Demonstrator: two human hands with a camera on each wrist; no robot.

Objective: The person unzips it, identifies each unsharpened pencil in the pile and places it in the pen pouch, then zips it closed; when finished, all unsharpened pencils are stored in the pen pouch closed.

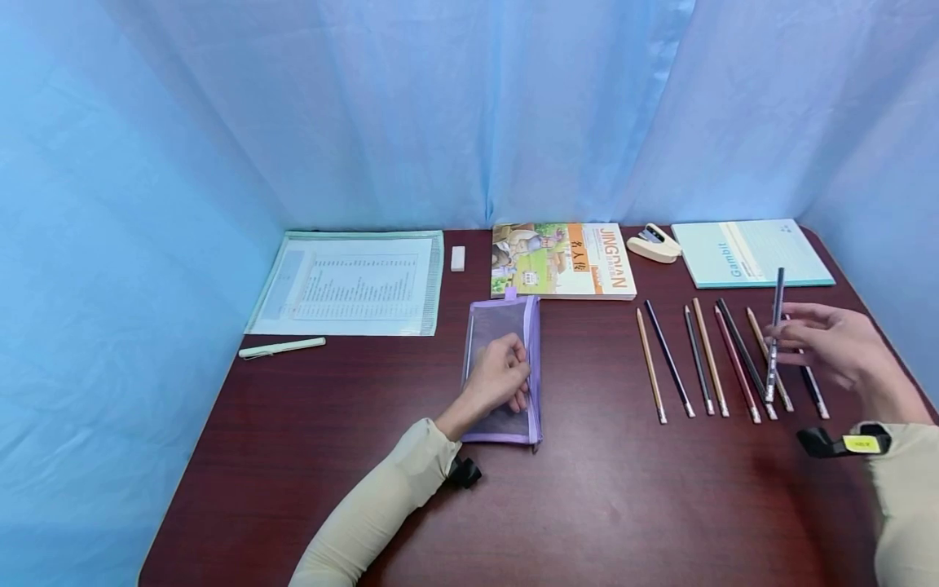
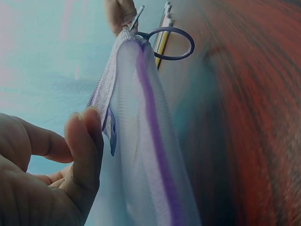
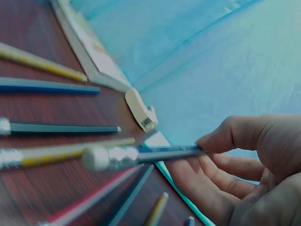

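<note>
Pencil (image 1: pixel 777 314) in pinch of right hand (image 1: pixel 839 346)

The pouch (image 1: pixel 499 318) is sheer mesh; right of it, pencils (image 1: pixel 737 364) wear shiny metal bands (image 3: pixel 123 157); beneath it, the table (image 1: pixel 609 489) looks glossy wood.

Head view from high, forward and down — wrist views low, close — pencils (image 1: pixel 737 364) common to all.

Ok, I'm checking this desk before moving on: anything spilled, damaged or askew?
Nothing looks spilled or damaged. Only the loose pencils, right of the purple mesh pouch, seem slightly askew: their spacing and slants are uneven.
</note>
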